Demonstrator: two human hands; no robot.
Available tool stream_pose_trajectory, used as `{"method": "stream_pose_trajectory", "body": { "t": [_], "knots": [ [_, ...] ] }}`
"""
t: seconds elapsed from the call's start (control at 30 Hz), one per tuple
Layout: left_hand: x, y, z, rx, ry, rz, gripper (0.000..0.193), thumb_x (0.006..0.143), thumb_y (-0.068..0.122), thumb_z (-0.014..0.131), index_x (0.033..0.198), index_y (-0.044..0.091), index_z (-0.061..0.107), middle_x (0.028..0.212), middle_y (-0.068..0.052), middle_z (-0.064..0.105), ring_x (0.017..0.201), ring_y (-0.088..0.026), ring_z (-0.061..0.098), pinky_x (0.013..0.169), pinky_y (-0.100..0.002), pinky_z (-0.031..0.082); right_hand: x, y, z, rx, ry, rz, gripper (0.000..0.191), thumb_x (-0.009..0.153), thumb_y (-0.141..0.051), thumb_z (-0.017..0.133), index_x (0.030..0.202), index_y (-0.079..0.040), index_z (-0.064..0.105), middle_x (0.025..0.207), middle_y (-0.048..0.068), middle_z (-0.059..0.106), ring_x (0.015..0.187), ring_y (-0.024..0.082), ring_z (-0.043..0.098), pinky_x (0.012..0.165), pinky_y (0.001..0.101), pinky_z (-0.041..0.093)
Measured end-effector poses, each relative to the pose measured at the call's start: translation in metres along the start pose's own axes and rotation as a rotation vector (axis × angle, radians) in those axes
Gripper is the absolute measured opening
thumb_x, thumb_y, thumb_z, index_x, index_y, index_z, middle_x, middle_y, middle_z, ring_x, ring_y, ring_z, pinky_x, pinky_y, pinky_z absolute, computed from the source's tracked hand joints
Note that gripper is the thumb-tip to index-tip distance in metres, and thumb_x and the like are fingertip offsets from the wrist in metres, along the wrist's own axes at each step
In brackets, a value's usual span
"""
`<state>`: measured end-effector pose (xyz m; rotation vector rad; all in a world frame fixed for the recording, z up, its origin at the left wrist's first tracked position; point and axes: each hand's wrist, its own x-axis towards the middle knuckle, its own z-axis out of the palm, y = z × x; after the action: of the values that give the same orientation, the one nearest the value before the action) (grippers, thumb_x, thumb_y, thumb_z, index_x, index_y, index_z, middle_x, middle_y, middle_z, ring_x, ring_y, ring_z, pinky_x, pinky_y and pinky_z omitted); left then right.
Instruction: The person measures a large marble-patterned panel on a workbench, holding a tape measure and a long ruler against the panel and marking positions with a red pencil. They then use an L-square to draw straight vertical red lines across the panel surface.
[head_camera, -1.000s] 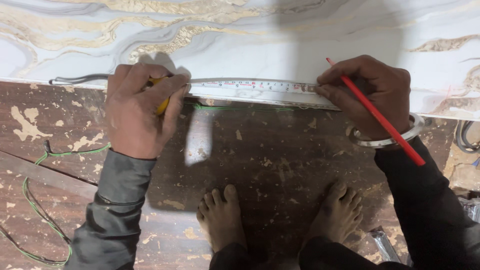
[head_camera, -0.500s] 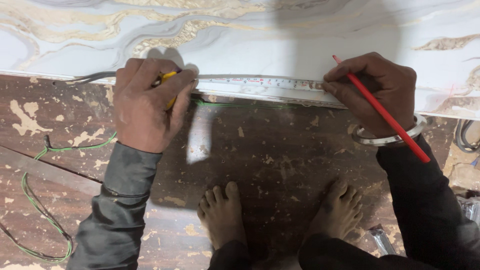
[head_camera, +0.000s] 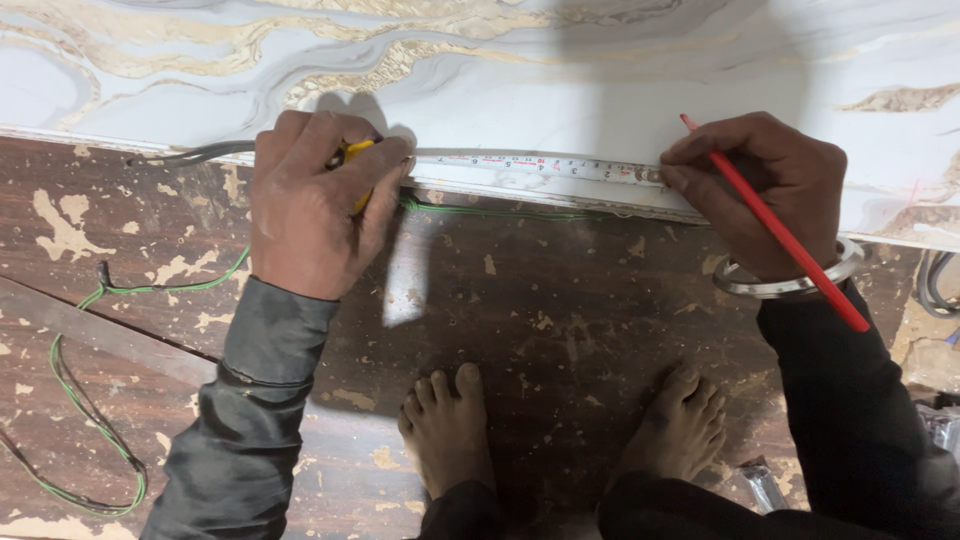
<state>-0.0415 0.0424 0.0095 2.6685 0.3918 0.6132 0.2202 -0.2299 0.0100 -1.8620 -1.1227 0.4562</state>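
Tape (head_camera: 540, 168): stretched flat along the near edge of the marble slab (head_camera: 600, 70), between the two hands.
Tape case (head_camera: 356, 172): yellow, mostly hidden inside the left hand.
Left hand (head_camera: 315, 205): curled around the case, fingers pressed together, resting on the slab edge.
Right hand (head_camera: 765, 190): tape end pinned to the slab by its fingertips; a red pencil (head_camera: 775, 225) is pinched, its tip held up off the slab.
Change: compared with a second ago, the left hand is seen slightly further right, tape kept taut; no mark is visible yet.
Floor (head_camera: 560, 320): brown, flecked; green wire (head_camera: 95, 430) lies at left.
Containers: none seen.
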Motion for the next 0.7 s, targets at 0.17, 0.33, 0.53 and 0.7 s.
{"method": "stream_pose_trajectory", "body": {
  "t": [0.17, 0.33, 0.53, 0.7],
  "knots": [
    [0.0004, -0.0031, -0.0024, 0.006, -0.023, 0.009, 0.017, 0.101, 0.013, 0.079, 0.118, 0.009, 0.080, 0.108, -0.006, 0.064, 0.099, -0.027, 0.055, 0.085, -0.042, 0.044, 0.0011, 0.0027, -0.0007, 0.039, -0.016, 0.007, 0.011, 0.103, 0.006, 0.076, 0.107, 0.000, 0.067, 0.101, 0.013, 0.075, 0.098, 0.017, 0.077, 0.087, 0.0273, 0.066],
    [-0.0002, -0.0048, -0.0015, 0.000, -0.028, 0.005, 0.012, 0.103, 0.014, 0.079, 0.113, 0.008, 0.079, 0.109, -0.005, 0.065, 0.100, -0.026, 0.055, 0.086, -0.041, 0.045, 0.0047, 0.0057, -0.0013, 0.029, -0.033, -0.017, 0.012, 0.103, 0.005, 0.077, 0.107, 0.001, 0.067, 0.100, 0.013, 0.074, 0.097, 0.017, 0.077, 0.086, 0.0277, 0.066],
    [0.0000, -0.0059, -0.0016, -0.001, -0.017, 0.016, 0.010, 0.103, 0.013, 0.079, 0.113, 0.009, 0.080, 0.106, -0.005, 0.065, 0.102, -0.026, 0.056, 0.088, -0.041, 0.046, 0.0033, 0.0037, -0.0019, 0.058, -0.039, -0.004, 0.011, 0.103, 0.005, 0.076, 0.107, 0.001, 0.067, 0.101, 0.014, 0.074, 0.099, 0.018, 0.076, 0.088, 0.0284, 0.066],
    [0.0003, -0.0063, -0.0012, 0.004, -0.019, 0.021, 0.010, 0.102, 0.014, 0.079, 0.111, 0.009, 0.080, 0.110, -0.005, 0.066, 0.102, -0.026, 0.057, 0.087, -0.041, 0.046, 0.0047, 0.0024, -0.0017, 0.057, -0.039, -0.003, 0.011, 0.103, 0.005, 0.076, 0.107, 0.001, 0.066, 0.101, 0.014, 0.074, 0.098, 0.018, 0.076, 0.087, 0.0280, 0.066]
  ]
}}
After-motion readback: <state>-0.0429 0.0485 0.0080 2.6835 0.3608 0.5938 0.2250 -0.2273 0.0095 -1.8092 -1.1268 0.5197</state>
